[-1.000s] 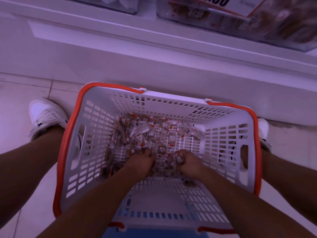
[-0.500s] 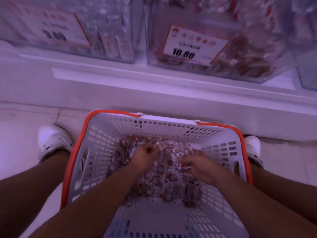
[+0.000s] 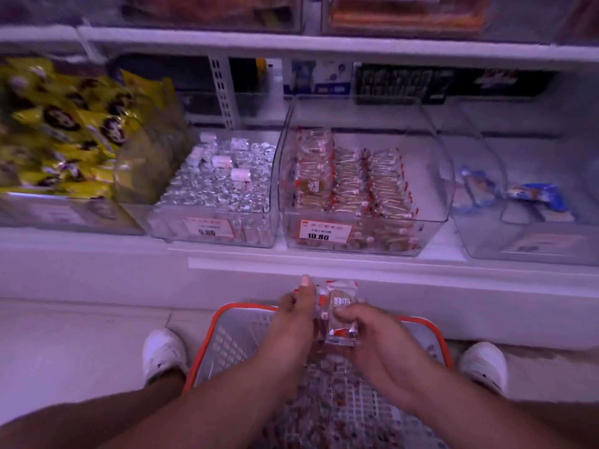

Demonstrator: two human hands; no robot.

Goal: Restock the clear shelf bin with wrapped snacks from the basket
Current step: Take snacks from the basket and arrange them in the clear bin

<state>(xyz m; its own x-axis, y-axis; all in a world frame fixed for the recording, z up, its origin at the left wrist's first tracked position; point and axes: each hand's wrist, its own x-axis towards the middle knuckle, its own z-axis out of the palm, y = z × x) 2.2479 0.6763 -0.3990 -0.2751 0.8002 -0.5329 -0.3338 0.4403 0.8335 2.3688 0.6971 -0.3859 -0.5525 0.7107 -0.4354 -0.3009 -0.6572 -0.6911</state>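
Note:
A white slotted basket with an orange rim (image 3: 241,308) stands on the floor between my feet, with several wrapped snacks loose on its bottom (image 3: 327,413). Above it, my left hand (image 3: 293,314) and my right hand (image 3: 372,338) together hold a stack of clear, red-edged wrapped snacks (image 3: 338,307). On the lowest shelf straight ahead stands the clear shelf bin (image 3: 431,228) with a 10.80 price tag; rows of the same snacks fill its left and middle, and its right side is bare.
A bin of silver-wrapped sweets (image 3: 223,186) sits left of the target bin, yellow packets (image 3: 61,131) further left, and a bin with blue packets (image 3: 525,196) to the right. The white shelf lip (image 3: 324,264) juts out above the basket. My white shoes (image 3: 163,353) flank the basket.
Both hands have risen out of the basket with a stack of snacks between them. My view has tilted up from the basket to the shelf bins.

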